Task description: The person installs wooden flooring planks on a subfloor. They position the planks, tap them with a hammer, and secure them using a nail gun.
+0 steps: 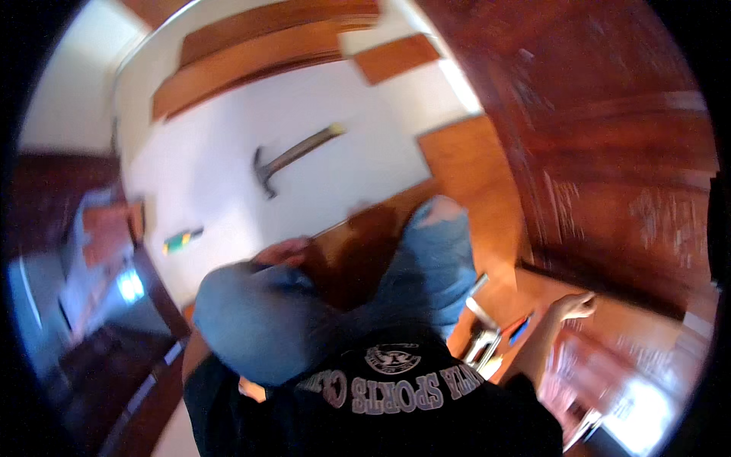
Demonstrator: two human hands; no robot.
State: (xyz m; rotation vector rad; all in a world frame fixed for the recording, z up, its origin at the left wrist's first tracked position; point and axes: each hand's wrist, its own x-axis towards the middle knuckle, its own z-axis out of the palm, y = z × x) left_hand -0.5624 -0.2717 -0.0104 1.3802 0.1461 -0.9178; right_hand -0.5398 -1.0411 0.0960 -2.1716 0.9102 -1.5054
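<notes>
My right hand (576,305) reaches out to the right near dark red-brown wood, fingers curled together; whether they hold anything is unclear. My left hand is hidden beside my body; only part of that arm shows. A hammer (292,154) with a long handle lies on the white board (190,152) in front of my jeans-covered knees (434,259). A green-and-yellow hand tool (180,241) lies at the board's left. Several metal and blue-handled tools (489,335) lie on wood between my right arm and my leg.
Stacked orange-brown boards (251,57) run along the far side, with wooden planks (468,183) beside the white board. A large dark red-brown wooden surface (609,152) fills the right. Dark, blurred furniture (91,343) and a pale wall (76,91) stand at the left.
</notes>
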